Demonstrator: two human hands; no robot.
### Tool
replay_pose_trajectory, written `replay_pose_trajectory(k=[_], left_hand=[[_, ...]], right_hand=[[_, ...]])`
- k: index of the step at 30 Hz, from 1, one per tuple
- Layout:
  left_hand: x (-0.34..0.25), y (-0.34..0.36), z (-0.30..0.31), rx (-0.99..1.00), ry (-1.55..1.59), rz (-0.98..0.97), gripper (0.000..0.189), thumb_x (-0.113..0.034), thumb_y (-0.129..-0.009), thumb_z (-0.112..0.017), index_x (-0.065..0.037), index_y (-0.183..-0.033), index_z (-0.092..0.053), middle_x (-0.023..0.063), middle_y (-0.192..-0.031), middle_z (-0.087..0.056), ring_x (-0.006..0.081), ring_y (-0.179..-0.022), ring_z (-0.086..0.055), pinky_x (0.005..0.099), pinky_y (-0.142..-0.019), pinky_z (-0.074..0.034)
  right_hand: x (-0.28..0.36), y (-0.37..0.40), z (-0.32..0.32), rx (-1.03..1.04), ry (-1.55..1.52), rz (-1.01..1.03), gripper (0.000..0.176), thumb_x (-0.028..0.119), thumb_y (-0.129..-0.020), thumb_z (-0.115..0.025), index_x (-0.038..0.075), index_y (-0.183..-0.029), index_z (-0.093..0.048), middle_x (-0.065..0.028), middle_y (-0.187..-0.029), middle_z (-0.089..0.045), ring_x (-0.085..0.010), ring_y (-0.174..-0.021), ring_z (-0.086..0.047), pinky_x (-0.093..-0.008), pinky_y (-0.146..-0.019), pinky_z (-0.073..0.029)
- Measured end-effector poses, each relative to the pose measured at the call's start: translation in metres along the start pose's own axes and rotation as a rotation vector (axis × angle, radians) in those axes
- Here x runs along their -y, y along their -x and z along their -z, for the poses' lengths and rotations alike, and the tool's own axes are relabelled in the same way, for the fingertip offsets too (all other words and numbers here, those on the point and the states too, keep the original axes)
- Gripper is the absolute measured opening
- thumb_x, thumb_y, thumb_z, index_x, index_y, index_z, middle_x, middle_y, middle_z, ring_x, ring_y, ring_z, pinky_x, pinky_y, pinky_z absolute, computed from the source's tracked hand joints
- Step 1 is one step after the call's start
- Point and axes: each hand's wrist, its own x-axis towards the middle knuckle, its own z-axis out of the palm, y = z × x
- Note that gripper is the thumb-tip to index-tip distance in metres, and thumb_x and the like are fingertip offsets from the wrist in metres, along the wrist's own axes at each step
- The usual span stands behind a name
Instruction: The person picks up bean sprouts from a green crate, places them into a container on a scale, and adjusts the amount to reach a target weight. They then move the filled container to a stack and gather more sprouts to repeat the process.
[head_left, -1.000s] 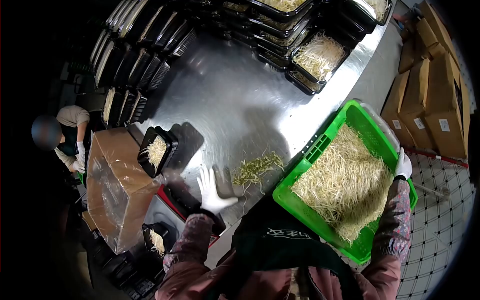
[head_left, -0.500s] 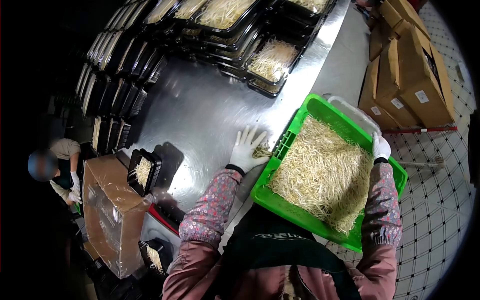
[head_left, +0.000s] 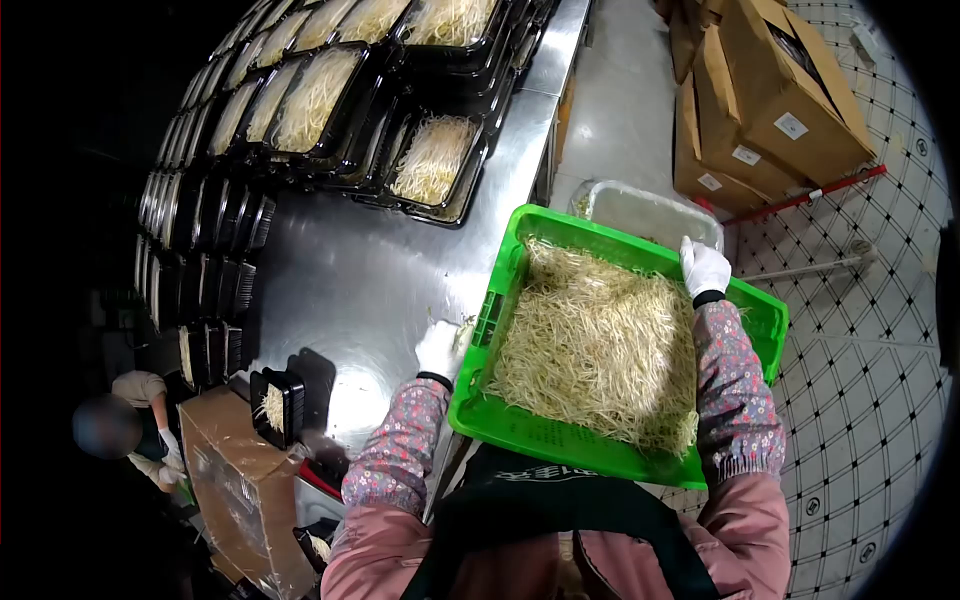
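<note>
A green plastic crate full of pale bean sprouts sits tilted at the table's right edge, in front of my body. My right hand, in a white glove, is closed on the crate's far right rim. On the steel table, just left of the crate, my gloved left hand has its fingers curled together, with a few sprout bits at the fingertips. Beyond the crate is a translucent bin, partly hidden by it.
Stacked black trays of sprouts line the table's far and left sides. A small black tray stands by a cardboard box. Large cartons are at the upper right. A co-worker is at the far left.
My left hand has gone from spread flat to curled closed beside the crate. The view has shifted, and more of the translucent bin shows behind the crate.
</note>
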Motion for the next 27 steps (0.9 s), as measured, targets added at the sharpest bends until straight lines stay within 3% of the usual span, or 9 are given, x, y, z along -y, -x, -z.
replay_pose_trajectory(k=[3,6,9,15,17,19,20,22,27], left_hand=[[0.005,0.040,0.003,-0.027,0.116,0.181,0.024,-0.032,-0.088,-0.068,-0.013,-0.075,-0.063,0.0087,-0.076,-0.061,0.0301,-0.068,-0.062,0.0437,-0.060,-0.050],[0.012,0.042,0.011,-0.205,0.710,0.828,0.033,-0.027,-0.096,-0.061,-0.004,-0.072,-0.061,0.0031,-0.066,-0.062,0.0115,-0.058,-0.055,0.0293,-0.054,-0.043],[-0.005,-0.029,0.052,-0.348,0.817,0.747,0.032,-0.023,-0.099,-0.059,-0.004,-0.073,-0.058,-0.0029,-0.062,-0.054,0.0057,-0.056,-0.048,0.0250,-0.052,-0.040],[-0.225,-0.226,0.085,-0.447,1.099,0.156,0.021,-0.020,-0.097,-0.062,-0.003,-0.084,-0.063,-0.0024,-0.071,-0.060,0.0057,-0.063,-0.053,0.0230,-0.060,-0.046],[-0.255,-0.244,0.039,-0.061,1.149,0.106,0.040,-0.034,-0.090,-0.070,-0.001,-0.113,-0.063,0.0089,-0.100,-0.067,0.0159,-0.093,-0.062,0.0328,-0.084,-0.050],[-0.265,-0.232,0.025,0.137,0.505,-0.118,0.086,-0.051,-0.078,-0.075,-0.001,-0.141,-0.045,0.0207,-0.140,-0.050,0.0310,-0.133,-0.044,0.0427,-0.110,-0.035],[-0.256,-0.230,0.023,0.350,0.392,-0.062,0.114,-0.063,-0.070,-0.075,-0.002,-0.153,-0.024,0.0240,-0.158,-0.023,0.0388,-0.148,-0.015,0.0461,-0.119,-0.018],[-0.211,-0.212,0.029,0.080,0.547,-0.206,0.098,-0.051,-0.077,-0.076,-0.001,-0.150,-0.032,0.0253,-0.155,-0.029,0.0400,-0.145,-0.024,0.0454,-0.119,-0.021],[-0.044,-0.114,0.064,-0.202,0.545,0.236,0.048,-0.021,-0.099,-0.052,0.000,-0.142,-0.045,0.0194,-0.148,-0.043,0.0303,-0.136,-0.041,0.0388,-0.115,-0.028]], right_hand=[[0.002,0.004,-0.001,-0.066,-0.029,0.022,0.053,0.046,-0.099,-0.040,0.011,-0.078,-0.074,-0.0168,-0.077,-0.070,-0.0361,-0.077,-0.067,-0.0483,-0.075,-0.051],[0.003,0.002,-0.006,-0.076,-0.043,0.018,0.052,0.046,-0.098,-0.042,0.011,-0.075,-0.074,-0.0177,-0.073,-0.069,-0.0365,-0.072,-0.067,-0.0492,-0.071,-0.052],[0.004,0.003,-0.003,-0.106,-0.055,0.011,0.053,0.047,-0.097,-0.043,0.010,-0.071,-0.073,-0.0179,-0.068,-0.067,-0.0358,-0.067,-0.067,-0.0500,-0.066,-0.052],[0.007,0.007,0.007,-0.119,-0.016,0.025,0.051,0.043,-0.096,-0.043,0.012,-0.070,-0.072,-0.0137,-0.068,-0.069,-0.0329,-0.067,-0.068,-0.0462,-0.067,-0.053],[0.006,0.007,0.009,-0.107,-0.023,0.019,0.049,0.042,-0.096,-0.043,0.012,-0.071,-0.073,-0.0126,-0.070,-0.070,-0.0324,-0.068,-0.068,-0.0455,-0.068,-0.052],[0.007,0.008,0.012,-0.102,-0.037,0.008,0.049,0.042,-0.096,-0.043,0.012,-0.071,-0.073,-0.0125,-0.070,-0.070,-0.0322,-0.069,-0.068,-0.0454,-0.069,-0.052],[0.006,0.009,0.014,-0.101,-0.045,0.013,0.048,0.042,-0.096,-0.043,0.012,-0.071,-0.073,-0.0124,-0.070,-0.070,-0.0322,-0.069,-0.068,-0.0452,-0.070,-0.052],[0.005,0.008,0.013,-0.105,-0.087,0.020,0.048,0.043,-0.095,-0.044,0.013,-0.071,-0.073,-0.0130,-0.070,-0.069,-0.0327,-0.067,-0.068,-0.0460,-0.068,-0.052],[0.003,0.006,0.011,-0.064,-0.126,0.015,0.050,0.046,-0.096,-0.043,0.013,-0.075,-0.073,-0.0147,-0.070,-0.069,-0.0331,-0.070,-0.068,-0.0476,-0.068,-0.053]])
